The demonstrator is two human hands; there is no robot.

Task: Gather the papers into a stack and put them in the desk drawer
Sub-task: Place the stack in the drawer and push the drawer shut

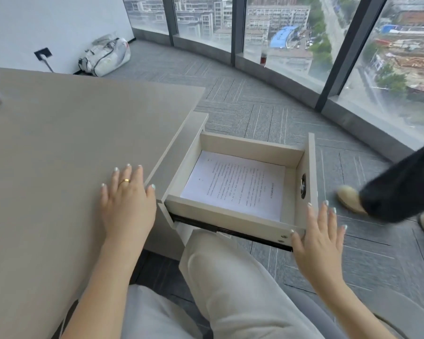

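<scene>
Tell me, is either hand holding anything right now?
No. The left hand lies flat on the desk; the right hand rests open against the drawer front. The papers lie inside.

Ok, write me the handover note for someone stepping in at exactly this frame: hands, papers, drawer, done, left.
Left hand: open, flat on the desk top near the drawer corner, holding nothing.
Right hand: open, fingers spread, against the drawer front at its near corner, not gripping anything.
Papers: stacked, lying flat on the floor of the open drawer, printed side up.
Done: papers gathered and placed in the drawer; no loose sheets visible on the desk.
Left: probably just push the drawer shut.
Note: another person's leg is on the carpet just beyond the drawer.
</scene>
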